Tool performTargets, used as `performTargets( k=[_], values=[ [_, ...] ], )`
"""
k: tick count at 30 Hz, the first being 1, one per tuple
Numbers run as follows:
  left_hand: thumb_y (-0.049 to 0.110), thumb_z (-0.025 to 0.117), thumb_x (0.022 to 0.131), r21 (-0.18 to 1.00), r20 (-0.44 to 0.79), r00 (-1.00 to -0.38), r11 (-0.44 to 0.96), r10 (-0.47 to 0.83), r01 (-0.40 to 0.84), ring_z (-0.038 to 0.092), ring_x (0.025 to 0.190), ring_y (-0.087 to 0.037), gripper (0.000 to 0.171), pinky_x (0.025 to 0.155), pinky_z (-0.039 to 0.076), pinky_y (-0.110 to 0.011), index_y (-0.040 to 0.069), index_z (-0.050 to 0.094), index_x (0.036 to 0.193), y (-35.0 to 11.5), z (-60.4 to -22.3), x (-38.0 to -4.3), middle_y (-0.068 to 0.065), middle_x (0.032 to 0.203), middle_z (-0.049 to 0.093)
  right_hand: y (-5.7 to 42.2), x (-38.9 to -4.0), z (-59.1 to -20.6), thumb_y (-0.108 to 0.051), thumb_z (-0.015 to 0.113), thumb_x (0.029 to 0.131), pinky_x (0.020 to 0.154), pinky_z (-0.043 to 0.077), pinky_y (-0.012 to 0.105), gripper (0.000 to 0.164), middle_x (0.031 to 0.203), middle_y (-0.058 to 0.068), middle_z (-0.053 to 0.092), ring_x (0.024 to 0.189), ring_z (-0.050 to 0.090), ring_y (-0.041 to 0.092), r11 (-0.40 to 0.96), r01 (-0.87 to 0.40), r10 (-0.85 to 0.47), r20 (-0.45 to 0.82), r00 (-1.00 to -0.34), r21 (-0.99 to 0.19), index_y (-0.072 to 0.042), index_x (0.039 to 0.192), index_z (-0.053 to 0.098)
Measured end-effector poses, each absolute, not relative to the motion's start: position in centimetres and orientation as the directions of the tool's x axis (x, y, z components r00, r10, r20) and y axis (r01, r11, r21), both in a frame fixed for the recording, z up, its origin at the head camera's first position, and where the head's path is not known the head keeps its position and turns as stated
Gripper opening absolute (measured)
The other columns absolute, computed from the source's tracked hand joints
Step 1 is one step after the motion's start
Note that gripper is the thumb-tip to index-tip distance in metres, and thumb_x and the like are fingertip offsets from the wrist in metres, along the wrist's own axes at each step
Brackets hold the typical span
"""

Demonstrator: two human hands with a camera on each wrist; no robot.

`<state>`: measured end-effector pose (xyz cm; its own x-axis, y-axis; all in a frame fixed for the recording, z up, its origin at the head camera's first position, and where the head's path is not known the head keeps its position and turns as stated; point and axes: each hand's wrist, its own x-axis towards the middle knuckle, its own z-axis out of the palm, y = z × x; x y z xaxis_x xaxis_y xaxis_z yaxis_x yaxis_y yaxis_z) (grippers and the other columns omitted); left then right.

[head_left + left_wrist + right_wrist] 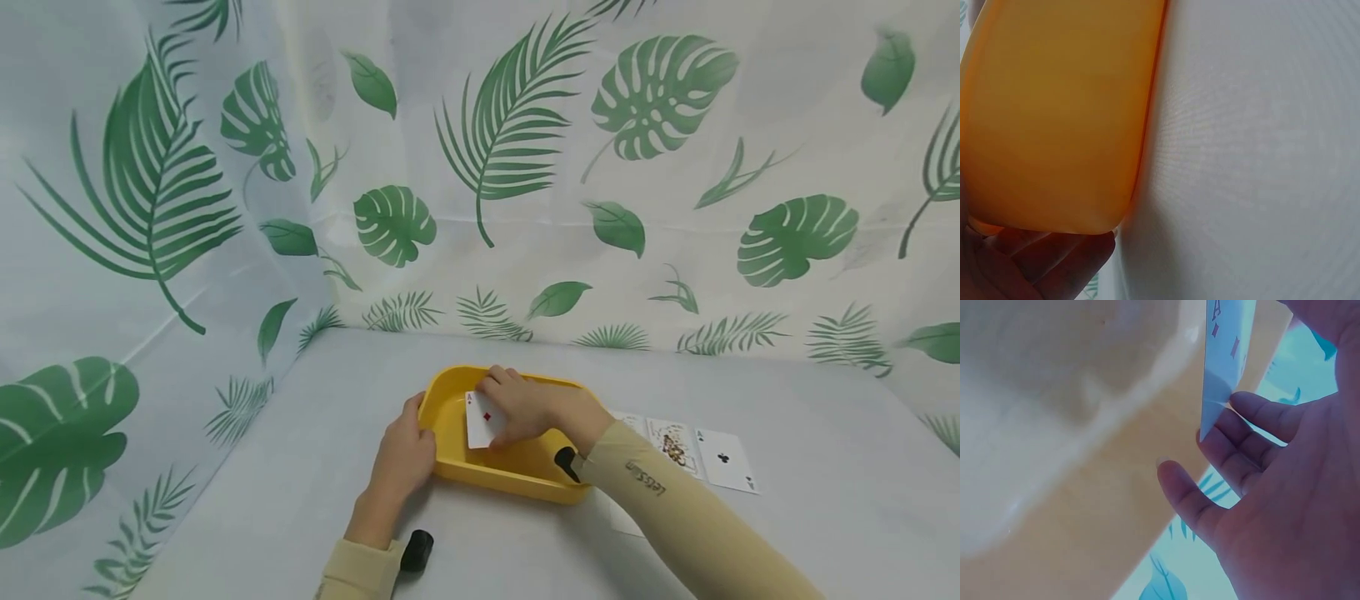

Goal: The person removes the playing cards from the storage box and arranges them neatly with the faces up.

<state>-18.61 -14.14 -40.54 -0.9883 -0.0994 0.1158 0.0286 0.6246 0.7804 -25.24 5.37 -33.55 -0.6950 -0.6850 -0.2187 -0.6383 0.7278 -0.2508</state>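
Note:
A yellow plastic tray [517,482] with raised walls stands on the pale tabletop. At its left end my left hand [402,450] grips the wall, thumb by the rim; the left wrist view shows those fingers [1072,265] against the outside of the tray. My right hand [525,404] is over the tray and holds an ace of diamonds playing card [482,419] by its edges. Seen from the right wrist, the card [1225,356] stands on edge between thumb and fingers, above the tray's inside.
Right of the tray lie face-up cards: an ace of clubs [726,460], a card with a colourful figure [673,446] and another partly covered by the right sleeve. A white card edge [624,521] shows below that sleeve. Behind the table hangs a leaf-print cloth [540,275].

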Motion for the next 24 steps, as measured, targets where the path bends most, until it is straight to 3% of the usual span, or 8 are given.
performTargets(
  k=[7,24],
  values=[
    [0.002,0.046,0.092,0.776,0.129,-0.988,0.629,-0.086,0.046,0.058,0.1,-0.027,0.056,0.096,0.046,-0.05,-0.002,0.042,0.148,-14.2,-40.5,-18.5,-0.022,0.138,0.058,5.8,-24.6,-32.6,-0.034,0.082,0.083,0.098,0.043,0.039,0.078,0.138,0.011,0.042,0.115,0.041,0.024,0.736,-0.623,-0.675,-0.216,-0.706,-0.265,-0.003,0.144,0.044],
    [0.003,0.044,0.092,0.787,0.125,-0.989,0.615,-0.081,0.049,0.059,0.113,-0.03,0.057,0.101,0.044,-0.052,-0.002,0.041,0.149,-14.4,-40.7,-18.6,-0.021,0.14,0.056,10.7,-23.5,-30.4,-0.033,0.08,0.084,0.107,0.038,0.048,0.08,0.144,0.013,0.038,0.126,0.04,0.029,0.738,-0.598,-0.656,-0.13,-0.743,-0.312,-0.002,0.147,0.041]
  ],
)
